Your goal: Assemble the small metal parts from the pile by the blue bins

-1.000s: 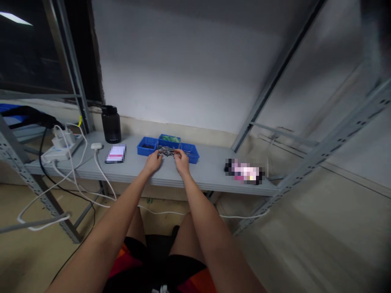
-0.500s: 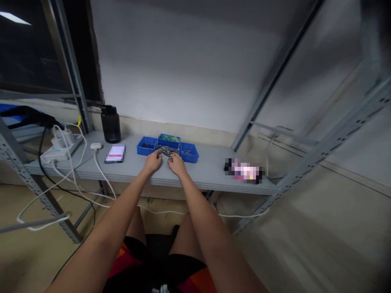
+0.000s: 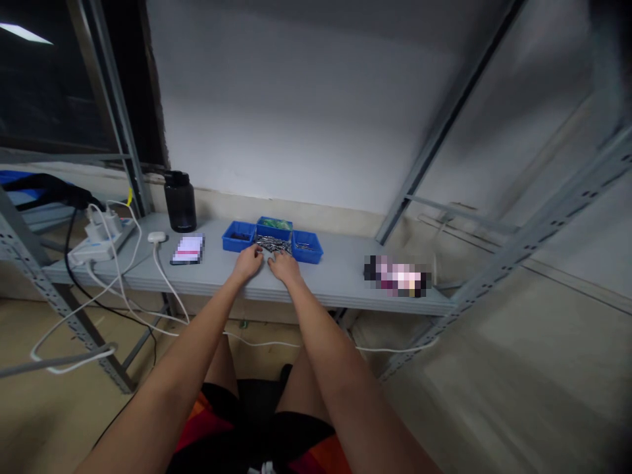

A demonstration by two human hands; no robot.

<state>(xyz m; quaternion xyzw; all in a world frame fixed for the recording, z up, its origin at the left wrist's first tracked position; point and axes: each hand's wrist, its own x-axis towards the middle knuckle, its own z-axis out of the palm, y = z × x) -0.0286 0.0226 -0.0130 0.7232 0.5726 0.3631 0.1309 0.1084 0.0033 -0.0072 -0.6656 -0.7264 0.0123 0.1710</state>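
A pile of thin silvery metal pieces (image 3: 273, 243) lies on the grey shelf among three blue bins. Dark small items lie in the left bin (image 3: 237, 245), green packaging shows in the back bin (image 3: 274, 224), and a few metal pieces rest in the right bin (image 3: 307, 255). My left hand (image 3: 248, 262) is at the front left edge of the pile, fingers bent together; whatever they hold is too small to make out. Close beside it, my right hand (image 3: 285, 266) touches the pile's front with curled fingers, and its fingertips are too small to read clearly.
On the shelf (image 3: 336, 283) stand a dark bottle (image 3: 180, 203) and, in front of it, a blurred-out phone (image 3: 188, 249). Another pixelated device (image 3: 396, 276) lies at the right. A white power strip (image 3: 102, 242) with cables sits at the left, by the metal uprights.
My right hand has shifted slightly left, nearer my left hand. The view has moved a little; the bins and pile look unchanged.
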